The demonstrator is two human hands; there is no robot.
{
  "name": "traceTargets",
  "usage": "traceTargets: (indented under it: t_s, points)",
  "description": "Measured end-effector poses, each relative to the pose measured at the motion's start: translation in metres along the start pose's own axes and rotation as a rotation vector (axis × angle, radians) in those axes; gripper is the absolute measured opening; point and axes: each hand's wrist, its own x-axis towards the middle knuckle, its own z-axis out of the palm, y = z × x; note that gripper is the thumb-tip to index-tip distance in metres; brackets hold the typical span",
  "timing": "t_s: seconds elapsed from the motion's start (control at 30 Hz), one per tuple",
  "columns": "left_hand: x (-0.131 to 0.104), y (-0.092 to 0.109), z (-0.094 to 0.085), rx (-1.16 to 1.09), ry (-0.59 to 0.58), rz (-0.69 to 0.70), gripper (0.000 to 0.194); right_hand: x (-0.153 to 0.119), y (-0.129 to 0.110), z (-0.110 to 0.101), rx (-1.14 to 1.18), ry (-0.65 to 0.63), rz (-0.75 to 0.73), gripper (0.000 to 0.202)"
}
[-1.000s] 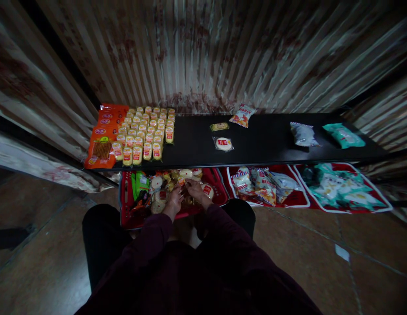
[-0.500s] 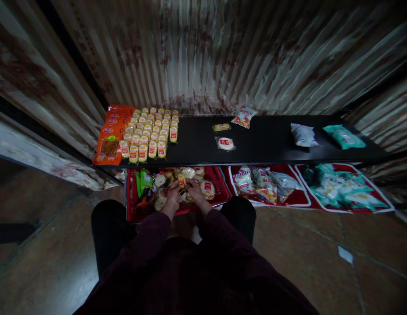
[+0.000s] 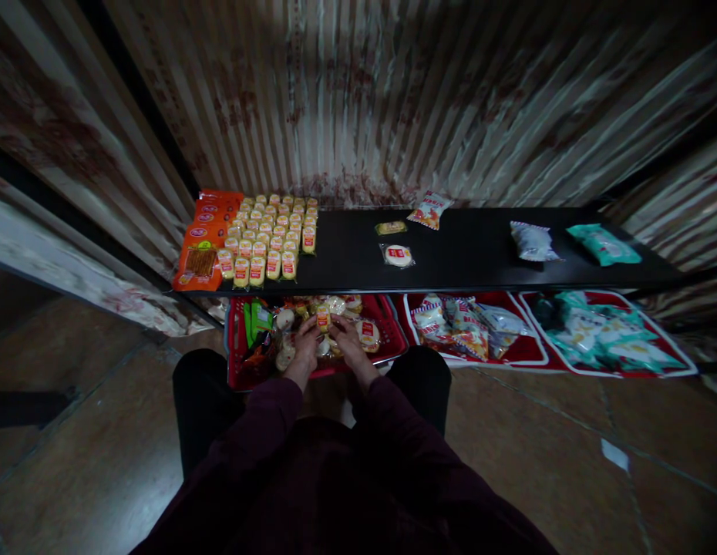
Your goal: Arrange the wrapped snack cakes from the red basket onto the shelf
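Observation:
Above the left red basket (image 3: 236,370), a small yellow wrapped snack cake (image 3: 324,317) with an orange and white label is held upright between my two hands. My left hand (image 3: 305,343) pinches its left side, and the fingers of my right hand (image 3: 348,341) close on its right side. Below and around the hands lie round wrapped crackers (image 3: 368,331), green packets (image 3: 257,322) and other packaged snacks, partly covered by my hands. On the black shelf (image 3: 347,266) just beyond stand tight rows of the same yellow snack cakes (image 3: 273,231).
An orange snack bag (image 3: 205,239) lies at the shelf's left end. Further right are a flat yellow pack (image 3: 391,227), a round white pack (image 3: 398,255), a chip bag (image 3: 429,210), a pale bag (image 3: 533,240) and a teal bag (image 3: 604,243). Two more red baskets hold bags.
The snack cake has come up slightly and its label now faces me more fully. Both hands stay over the basket. The whole view has shifted a little.

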Motion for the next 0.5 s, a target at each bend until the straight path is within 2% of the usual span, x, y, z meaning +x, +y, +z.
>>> traceTargets:
  t_s: [0.27, 0.5]
  points:
    - [-0.004, 0.003, 0.003, 0.013, -0.011, 0.036, 0.034, -0.009, -0.013, 0.001, 0.041, 0.015, -0.034, 0.045]
    - [-0.003, 0.002, 0.009, 0.06, 0.013, 0.06, 0.027, -0.007, -0.011, -0.001, -0.009, 0.003, -0.122, 0.042]
